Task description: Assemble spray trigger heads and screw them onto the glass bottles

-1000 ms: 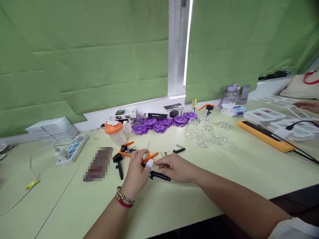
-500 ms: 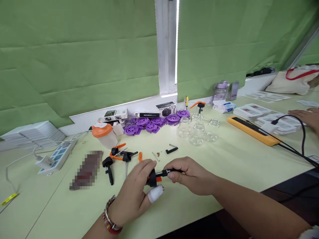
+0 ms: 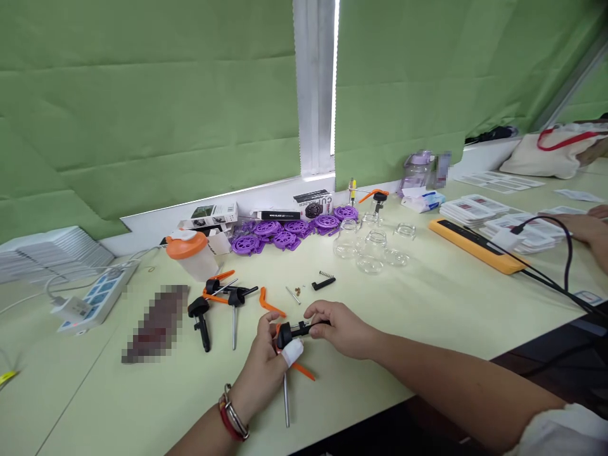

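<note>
My left hand [image 3: 266, 358], with white tape round its thumb, is closed round the black round head of a tool [image 3: 285, 335]. A metal rod and an orange lever of this tool stick out below the hand. My right hand [image 3: 338, 329] pinches the black end at the tool's other side. Behind the hands lie a loose orange lever [image 3: 270, 303], a small metal pin [image 3: 293, 295], tiny brass-coloured bits [image 3: 297, 291], a black part [image 3: 323, 284] and a spring [image 3: 327, 274]. Several similar black and orange tools [image 3: 236, 296] lie to the left.
Purple round parts [image 3: 286, 239] and boxes [image 3: 215, 214] line the back. Glass vessels [image 3: 375, 244] stand right of centre. An orange-lidded cup [image 3: 190, 252] and white power strip [image 3: 99, 294] are left. An orange power strip [image 3: 477, 246], paper stacks [image 3: 515, 228] and another person's hand [image 3: 577, 227] are right.
The held tool has turned, so its rod and orange lever now show below my left hand. Both hands have shifted slightly left, uncovering more of the loose orange lever. The view has shifted a little.
</note>
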Motion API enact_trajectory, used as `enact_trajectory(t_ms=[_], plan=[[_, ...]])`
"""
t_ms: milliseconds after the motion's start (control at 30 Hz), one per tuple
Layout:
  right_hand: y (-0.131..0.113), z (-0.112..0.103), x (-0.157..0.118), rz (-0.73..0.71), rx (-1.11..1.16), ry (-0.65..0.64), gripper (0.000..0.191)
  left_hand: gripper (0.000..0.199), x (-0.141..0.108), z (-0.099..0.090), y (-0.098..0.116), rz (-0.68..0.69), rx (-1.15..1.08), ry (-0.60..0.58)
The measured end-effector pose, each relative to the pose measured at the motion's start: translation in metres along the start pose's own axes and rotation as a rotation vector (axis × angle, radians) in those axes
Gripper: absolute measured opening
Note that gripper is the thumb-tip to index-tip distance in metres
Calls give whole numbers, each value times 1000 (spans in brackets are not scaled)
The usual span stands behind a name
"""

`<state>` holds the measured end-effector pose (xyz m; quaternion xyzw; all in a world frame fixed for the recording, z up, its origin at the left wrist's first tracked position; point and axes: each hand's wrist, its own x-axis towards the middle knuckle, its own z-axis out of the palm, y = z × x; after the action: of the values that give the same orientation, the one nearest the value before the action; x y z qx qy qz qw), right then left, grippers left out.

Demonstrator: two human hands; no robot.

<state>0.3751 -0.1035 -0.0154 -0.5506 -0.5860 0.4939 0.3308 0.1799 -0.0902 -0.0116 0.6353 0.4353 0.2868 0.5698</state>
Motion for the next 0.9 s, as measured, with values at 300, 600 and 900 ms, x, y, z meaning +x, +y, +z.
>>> enact_trajectory(t_ms=[300, 600, 900], plan=[[3, -8, 8, 15, -74, -5, 32, 37, 3, 8, 0, 39, 105, 100], [8, -6, 22, 21, -30, -23, 35, 26, 9, 7, 5, 48, 362, 110], [8, -6, 28, 39, -131, -9, 16, 27, 16, 12, 8, 9, 394, 124]])
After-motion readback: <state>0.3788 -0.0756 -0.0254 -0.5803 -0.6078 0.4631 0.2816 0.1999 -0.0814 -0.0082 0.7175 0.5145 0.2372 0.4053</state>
